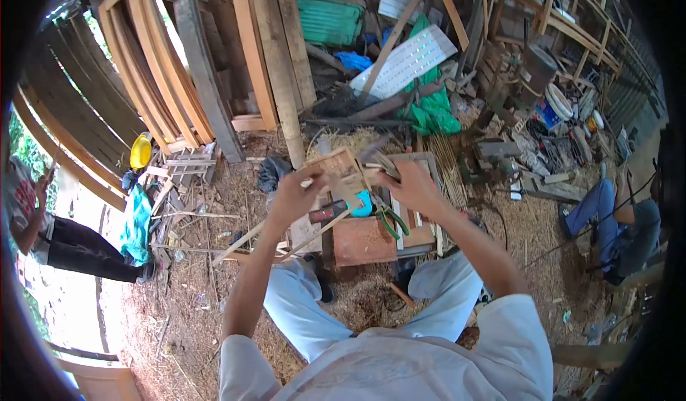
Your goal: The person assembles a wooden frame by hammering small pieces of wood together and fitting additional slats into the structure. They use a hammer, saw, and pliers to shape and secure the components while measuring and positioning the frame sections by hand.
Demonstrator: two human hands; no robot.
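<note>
My left hand [294,197] is raised above the left side of a low work surface, fingers curled in a pinch; what they hold is hidden. My right hand [413,187] is closed around thin greyish pieces [377,159], partly blurred, that point up and left. Between and below my hands lie a bright turquoise object [361,203], green-handled pliers [391,222] and a dark tool with some red [325,212]. Just beyond them is a shallow wooden tray [330,165]. A reddish-brown board [364,242] lies nearest my knees.
Wooden frames [146,58] and planks lean at the back left, near a yellow helmet [141,151]. Green sheeting [436,112] and a white perforated panel [407,62] lie behind the work surface. One person [78,247] stands left; another [625,222] is at right. Shavings cover the floor.
</note>
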